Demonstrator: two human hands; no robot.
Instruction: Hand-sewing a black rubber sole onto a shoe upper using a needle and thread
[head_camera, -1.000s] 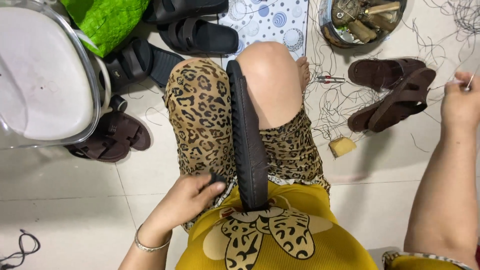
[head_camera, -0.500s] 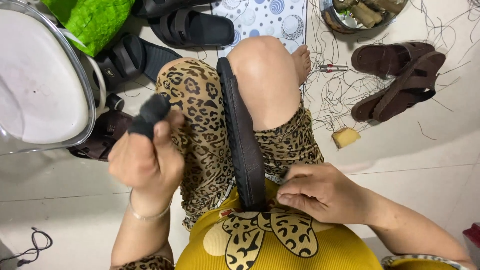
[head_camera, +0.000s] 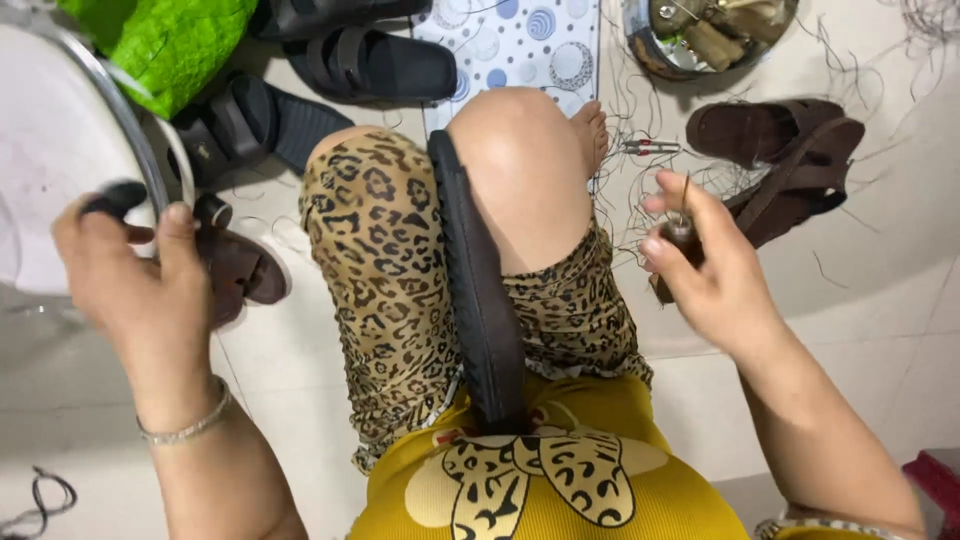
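A black sandal sole (head_camera: 478, 300) stands on edge, clamped between my knees in leopard-print cloth. My left hand (head_camera: 130, 280) is raised at the left, closed around a small black object (head_camera: 115, 197) whose end sticks out above the fingers. My right hand (head_camera: 705, 265) is lifted to the right of my knee and grips a brown-handled awl (head_camera: 683, 225) with its thin metal tip pointing up. Neither hand touches the sole.
A big white basin (head_camera: 60, 150) and green bag (head_camera: 165, 45) sit at the left, with black sandals (head_camera: 370, 65) and a brown sandal (head_camera: 240, 265) nearby. Brown sandals (head_camera: 790, 160), a metal bowl of tools (head_camera: 710, 35), a small tool (head_camera: 650, 147) and loose threads lie on the tiled floor at right.
My left hand has swung further out to the left with the black object. My right hand left my lap beside the sole and rose to the right, now holding the awl.
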